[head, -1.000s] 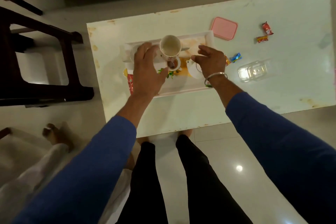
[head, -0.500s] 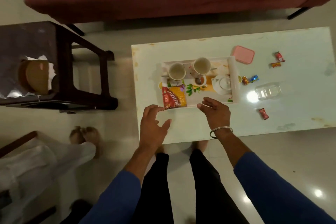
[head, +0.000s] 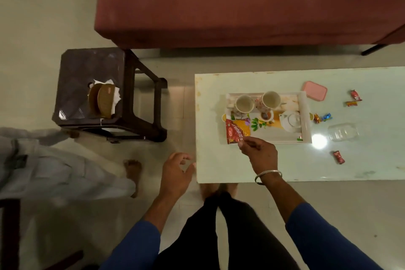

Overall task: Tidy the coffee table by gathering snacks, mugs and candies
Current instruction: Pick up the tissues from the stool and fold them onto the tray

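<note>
The mugs (head: 256, 103) had been released on the tray (head: 305, 114); the packet (head: 237, 130) at nine o'clock was pinched by the right hand (head: 259, 152), the left hand (head: 175, 173) slack.

Bench (head: 274, 166): pale mint-white, rust-brown specks along edges. Tray (head: 305, 116): white, floral print in green, yellow and orange. Snack packet (head: 237, 131): red and yellow, white lettering. Two mugs (head: 244, 104), cream inside, floral outside. Teapot (head: 291, 121) white. Lid (head: 315, 90) pink. Candies: red (head: 338, 157), red (head: 355, 95), orange (head: 351, 103), blue (head: 326, 116). Box (head: 343, 131) clear. Sofa (head: 241, 2) maroon. Stool (head: 109, 94) dark brown. Sleeves (head: 324, 241) blue, trousers (head: 219, 237) black, bangle (head: 267, 175) silver.
</note>
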